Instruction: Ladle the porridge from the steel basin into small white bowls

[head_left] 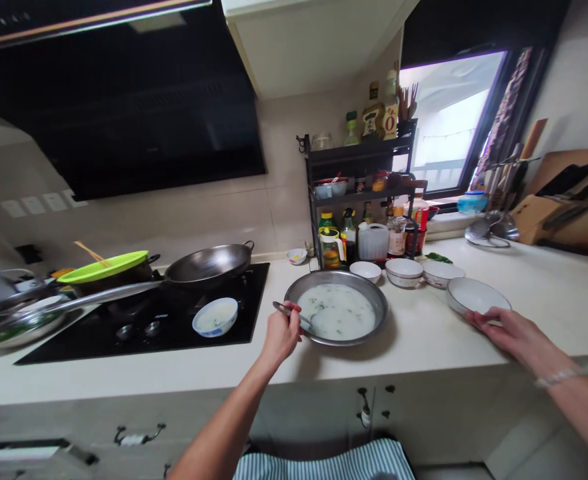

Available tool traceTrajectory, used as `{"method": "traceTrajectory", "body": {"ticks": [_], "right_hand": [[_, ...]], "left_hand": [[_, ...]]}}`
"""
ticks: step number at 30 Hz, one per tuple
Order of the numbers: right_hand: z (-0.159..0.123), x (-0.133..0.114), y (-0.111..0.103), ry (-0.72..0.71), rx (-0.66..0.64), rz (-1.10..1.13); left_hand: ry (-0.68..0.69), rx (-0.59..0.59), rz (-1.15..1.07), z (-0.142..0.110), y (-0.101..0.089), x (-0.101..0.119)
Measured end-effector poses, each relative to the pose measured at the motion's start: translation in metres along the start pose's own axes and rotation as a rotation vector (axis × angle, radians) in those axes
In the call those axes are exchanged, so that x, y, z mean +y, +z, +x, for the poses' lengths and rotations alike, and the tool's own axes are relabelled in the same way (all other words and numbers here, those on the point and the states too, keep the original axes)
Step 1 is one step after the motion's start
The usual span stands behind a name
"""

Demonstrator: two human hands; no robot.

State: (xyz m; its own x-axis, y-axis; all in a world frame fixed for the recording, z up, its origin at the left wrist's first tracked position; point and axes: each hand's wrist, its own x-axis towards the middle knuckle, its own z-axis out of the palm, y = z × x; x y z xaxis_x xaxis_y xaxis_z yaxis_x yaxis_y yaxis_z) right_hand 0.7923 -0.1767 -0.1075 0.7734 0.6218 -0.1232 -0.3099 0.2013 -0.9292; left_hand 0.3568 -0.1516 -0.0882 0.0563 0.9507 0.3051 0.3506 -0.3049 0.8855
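Observation:
My left hand (280, 331) is closed round the handle of a metal ladle (294, 313) whose bowl dips into a wide steel basin (374, 293) of pale, milky soup with green bits. My right hand (511, 333) rests on the counter with its fingers on the near rim of an empty white bowl (477, 295), to the right of the basin. Behind the basin stand three more white bowls (405, 269) in a row.
A black hob (184, 333) to the left carries a steel wok (209, 265), a pot under a green lid (103, 267) and a small bowl (215, 316). A black rack (359, 160) of bottles stands against the wall. Knives and a board (569, 193) are at right.

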Motion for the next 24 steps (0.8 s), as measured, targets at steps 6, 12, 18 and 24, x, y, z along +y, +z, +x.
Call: {"method": "traceTrajectory", "body": {"ticks": [6, 12, 18, 24], "right_hand": [[-0.057, 0.015, -0.018, 0.349, -0.125, 0.017], [-0.126, 0.042, -0.023, 0.154, -0.145, 0.096], [-0.149, 0.053, -0.014, 0.234, -0.136, 0.183], [-0.155, 0.06, -0.014, 0.238, -0.175, 0.171]], "left_hand": [[0.02, 0.1, -0.069, 0.004, -0.004, 0.003], [-0.023, 0.143, -0.213, 0.013, -0.009, -0.005], [-0.125, 0.172, -0.426, 0.017, -0.007, -0.012], [-0.181, 0.164, -0.469, 0.017, -0.005, -0.011]]}}
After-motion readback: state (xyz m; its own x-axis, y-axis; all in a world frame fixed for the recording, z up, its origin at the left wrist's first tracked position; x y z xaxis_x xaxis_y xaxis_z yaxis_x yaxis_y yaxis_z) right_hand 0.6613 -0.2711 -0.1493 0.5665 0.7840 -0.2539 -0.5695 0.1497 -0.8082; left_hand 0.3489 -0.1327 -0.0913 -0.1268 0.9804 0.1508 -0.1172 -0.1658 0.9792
